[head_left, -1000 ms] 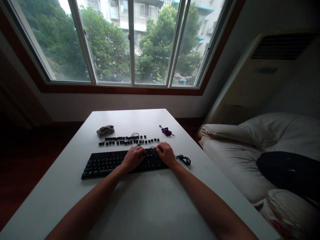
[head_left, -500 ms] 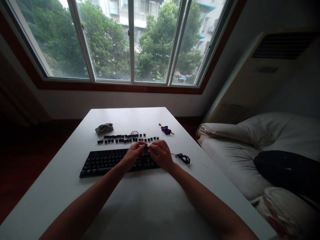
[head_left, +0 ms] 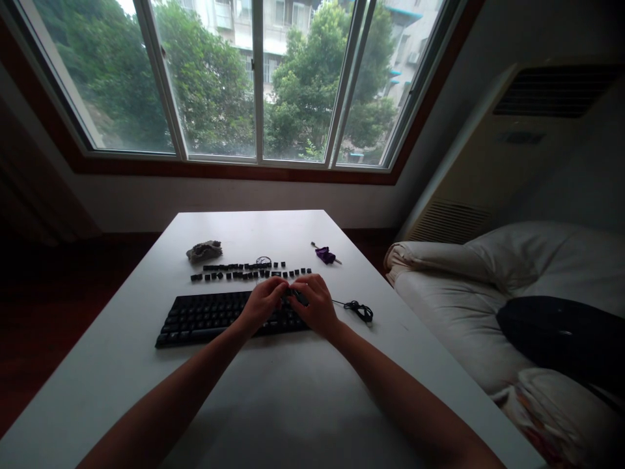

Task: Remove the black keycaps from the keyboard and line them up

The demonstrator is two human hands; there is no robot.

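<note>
A black keyboard lies on the white table, its right part covered by my hands. Over that part, my left hand is closed, thumb and fingers pinched together. My right hand meets it from the other side, fingers curled and their tips almost touching the left fingertips. Something small and dark shows between the fingers, too hidden to name. Just beyond the keyboard, loose black keycaps stand in two rows. A thin wire loop lies by the far row.
A crumpled grey cloth sits at the table's far left. A purple cloth-like item with a thin stick lies at the far right. The coiled black cable rests right of the keyboard. A pale sofa flanks the table.
My fingertips have drawn slightly closer together, and the dark thing between them shows less. The keyboard and the keycap rows stay as they were.
</note>
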